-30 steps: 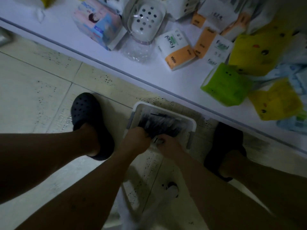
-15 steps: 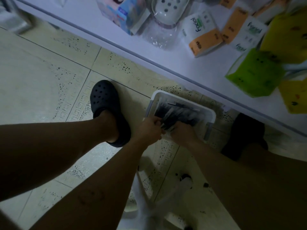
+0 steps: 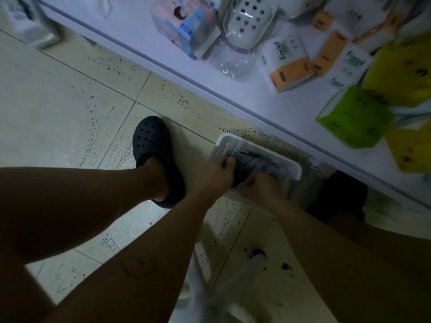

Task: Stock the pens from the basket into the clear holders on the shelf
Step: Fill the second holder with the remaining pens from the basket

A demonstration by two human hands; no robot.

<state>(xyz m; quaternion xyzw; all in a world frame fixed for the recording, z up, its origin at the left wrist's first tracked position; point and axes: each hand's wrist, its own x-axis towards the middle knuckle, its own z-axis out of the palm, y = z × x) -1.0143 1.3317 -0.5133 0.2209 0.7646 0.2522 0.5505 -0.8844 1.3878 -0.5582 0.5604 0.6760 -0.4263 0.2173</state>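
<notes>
Both hands, left hand [image 3: 215, 176] and right hand [image 3: 258, 190], grip pens [image 3: 250, 160] in basket [image 3: 295, 167].

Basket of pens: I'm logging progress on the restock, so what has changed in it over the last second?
Very little. The left hand and right hand have kept gathering the dark pens and now both grip the bundle, the left at its side and the right at its near end. Nothing is lifted out yet. The basket stayed on the floor, below the shelf edge.
</notes>
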